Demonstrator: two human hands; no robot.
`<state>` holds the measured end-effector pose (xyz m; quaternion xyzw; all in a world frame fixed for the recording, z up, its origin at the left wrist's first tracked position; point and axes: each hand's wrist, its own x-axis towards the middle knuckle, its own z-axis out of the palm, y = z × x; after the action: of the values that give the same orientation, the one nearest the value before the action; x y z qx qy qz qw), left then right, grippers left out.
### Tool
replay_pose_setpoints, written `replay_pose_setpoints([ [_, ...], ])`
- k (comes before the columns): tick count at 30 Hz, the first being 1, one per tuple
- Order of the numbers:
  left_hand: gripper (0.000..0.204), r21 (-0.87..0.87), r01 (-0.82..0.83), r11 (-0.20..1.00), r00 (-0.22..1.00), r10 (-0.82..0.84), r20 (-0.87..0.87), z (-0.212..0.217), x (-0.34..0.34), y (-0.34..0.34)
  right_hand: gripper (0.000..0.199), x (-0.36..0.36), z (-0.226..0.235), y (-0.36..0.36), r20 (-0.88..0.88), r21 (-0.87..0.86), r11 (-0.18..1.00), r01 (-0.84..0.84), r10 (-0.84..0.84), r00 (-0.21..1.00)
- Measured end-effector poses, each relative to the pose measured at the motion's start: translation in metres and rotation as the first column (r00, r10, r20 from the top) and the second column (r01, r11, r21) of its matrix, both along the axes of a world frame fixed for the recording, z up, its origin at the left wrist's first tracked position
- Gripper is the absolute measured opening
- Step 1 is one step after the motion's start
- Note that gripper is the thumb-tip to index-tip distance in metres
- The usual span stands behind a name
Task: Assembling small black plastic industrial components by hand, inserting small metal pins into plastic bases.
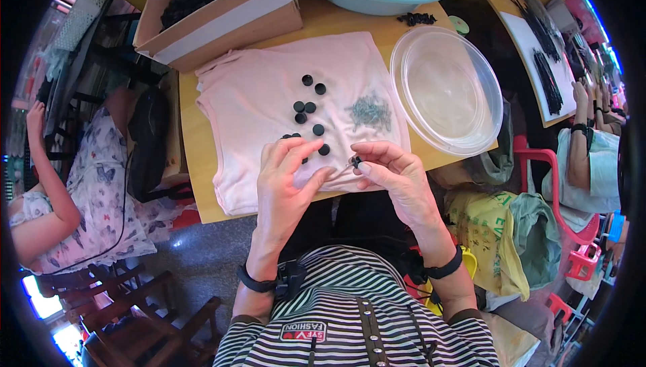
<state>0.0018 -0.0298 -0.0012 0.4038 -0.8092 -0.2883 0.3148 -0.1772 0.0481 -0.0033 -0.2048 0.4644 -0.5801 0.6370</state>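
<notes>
Over the near part of a pink cloth (249,98), my right hand (400,177) pinches a small black part (355,162) between thumb and fingertips; its exact kind is too small to tell. To its left is my left hand (286,178), fingers and thumb apart, holding nothing that I can see. Several round black caps (318,129) lie scattered on the cloth just beyond my left hand, a few partly hidden by its fingers. Farther right on the cloth is a loose heap of tiny grey-green slivers (371,113), perhaps pins.
At the back stand a cardboard box (232,27) and a pale green basin (377,5), both full of black pieces. A clear round plastic lid (447,91) lies at right, near a small black pile (417,19). Other people sit at left and right; a red stool (555,192) stands at right.
</notes>
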Motion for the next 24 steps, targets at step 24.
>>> replay_pose_setpoints([
  [24,0.031,0.463,0.394,0.794,0.621,0.141,-0.771,0.013,-0.015,0.025,0.024,-0.004,0.03,0.008,0.144,-0.159,0.985,0.068,-0.045,0.989],
])
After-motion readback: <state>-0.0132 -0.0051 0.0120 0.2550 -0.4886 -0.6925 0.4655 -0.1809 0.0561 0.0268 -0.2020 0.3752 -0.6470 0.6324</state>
